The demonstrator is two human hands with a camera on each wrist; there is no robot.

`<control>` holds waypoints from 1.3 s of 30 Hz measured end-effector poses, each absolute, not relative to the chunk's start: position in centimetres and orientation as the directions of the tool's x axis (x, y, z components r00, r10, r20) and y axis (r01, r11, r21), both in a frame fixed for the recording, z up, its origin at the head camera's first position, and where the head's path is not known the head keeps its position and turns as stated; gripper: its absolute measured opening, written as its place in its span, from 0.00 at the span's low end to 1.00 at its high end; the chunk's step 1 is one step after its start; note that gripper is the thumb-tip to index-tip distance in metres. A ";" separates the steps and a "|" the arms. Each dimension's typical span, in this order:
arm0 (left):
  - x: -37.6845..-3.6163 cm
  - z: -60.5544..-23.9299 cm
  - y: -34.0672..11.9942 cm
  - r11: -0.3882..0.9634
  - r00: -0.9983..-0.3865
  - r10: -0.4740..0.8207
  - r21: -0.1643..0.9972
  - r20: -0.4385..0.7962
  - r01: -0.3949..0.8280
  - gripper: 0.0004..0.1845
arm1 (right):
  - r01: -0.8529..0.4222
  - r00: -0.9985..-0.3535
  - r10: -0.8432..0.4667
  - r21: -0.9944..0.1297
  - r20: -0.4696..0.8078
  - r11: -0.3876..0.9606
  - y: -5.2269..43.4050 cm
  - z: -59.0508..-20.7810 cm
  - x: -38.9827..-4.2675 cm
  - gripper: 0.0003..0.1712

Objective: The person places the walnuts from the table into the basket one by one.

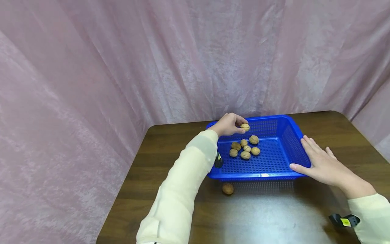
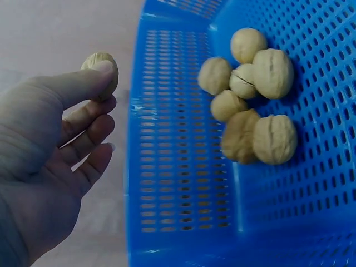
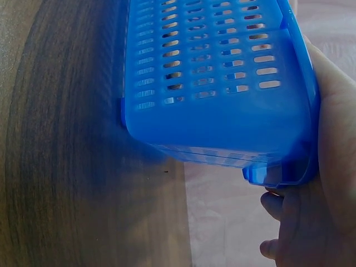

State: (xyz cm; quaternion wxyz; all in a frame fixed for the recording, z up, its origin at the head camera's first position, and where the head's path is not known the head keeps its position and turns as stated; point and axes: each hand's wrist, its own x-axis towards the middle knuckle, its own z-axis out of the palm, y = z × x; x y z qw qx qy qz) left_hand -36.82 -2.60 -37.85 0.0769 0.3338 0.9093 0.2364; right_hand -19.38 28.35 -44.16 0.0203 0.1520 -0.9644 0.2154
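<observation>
My left hand [image 1: 229, 124] pinches a walnut [image 1: 245, 127] between thumb and fingertips, over the back left of a blue plastic basket [image 1: 284, 175]. In the left wrist view this walnut [image 2: 102, 75] sits at the thumb tip, beside the basket's rim. Several walnuts [image 1: 245, 155] lie grouped on the left part of the basket floor. At the basket's front right corner, my right hand [image 1: 323, 166] rests against the rim, fingers straight along the side and thumb over the front edge. The right wrist view has that hand [image 3: 334, 161] partly hidden behind the basket wall.
One darker walnut [image 1: 228, 188] lies on the brown wooden table [image 1: 164, 152], just in front of the basket. A pink curtain [image 1: 182, 67] hangs behind and to the left of the table. Black wrist straps with yellow labels show at both sleeves.
</observation>
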 end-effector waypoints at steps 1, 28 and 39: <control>-37.0 -38.2 -2.2 0.674 -0.772 0.635 0.486 0.002 0.556 0.21 | -0.299 -0.954 -0.282 -0.409 0.102 0.862 28.4 -44.2 -19.2 0.60; -37.4 -44.4 -0.3 0.739 -0.763 0.640 0.347 -0.092 0.578 0.17 | -0.292 -0.956 -0.275 -0.404 0.100 0.867 27.8 -43.7 -18.2 0.61; -36.4 -41.3 -1.0 0.699 -0.773 0.634 0.426 0.002 0.574 0.13 | -0.299 -0.954 -0.283 -0.394 0.101 0.869 27.9 -43.8 -18.5 0.61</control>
